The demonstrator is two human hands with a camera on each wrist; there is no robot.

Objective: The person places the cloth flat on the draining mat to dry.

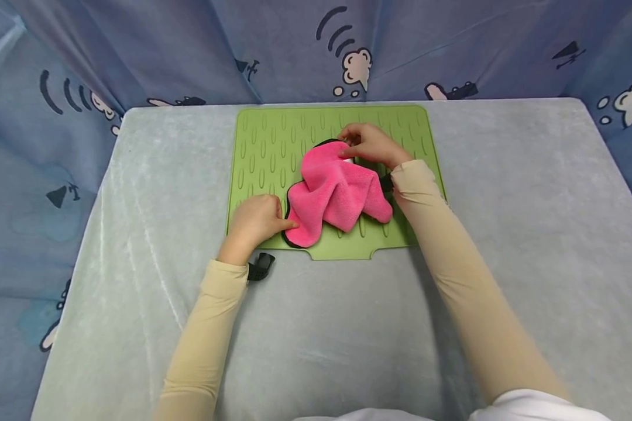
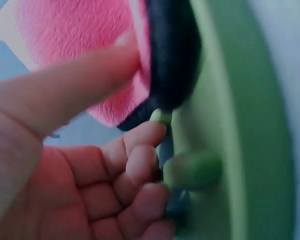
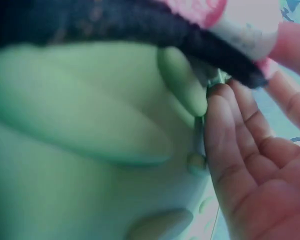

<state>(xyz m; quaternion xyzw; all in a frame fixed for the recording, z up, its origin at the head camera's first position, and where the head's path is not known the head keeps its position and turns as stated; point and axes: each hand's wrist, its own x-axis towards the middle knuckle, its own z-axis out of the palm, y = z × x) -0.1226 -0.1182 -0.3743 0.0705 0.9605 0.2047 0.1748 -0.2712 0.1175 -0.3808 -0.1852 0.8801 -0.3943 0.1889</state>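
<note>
A pink plush cloth (image 1: pixel 329 190) with black edging lies crumpled in folds over a green silicone mat (image 1: pixel 253 146). At its near left corner, my left hand (image 1: pixel 255 219) pinches the cloth, the thumb on the pink side. In the left wrist view the other fingers (image 2: pixel 142 162) curl by the black edging, close to the mat's raised ridges. My right hand (image 1: pixel 371 145) pinches the far right edge by a white label (image 3: pixel 250 25). Below that edge, the remaining fingers (image 3: pixel 222 140) of the right hand extend beside the mat in the right wrist view.
The mat lies on a table with a pale grey cloth (image 1: pixel 511 222). A blue patterned curtain (image 1: pixel 295 52) hangs behind and at the sides. Black wrist devices (image 1: pixel 261 266) sit at both cuffs.
</note>
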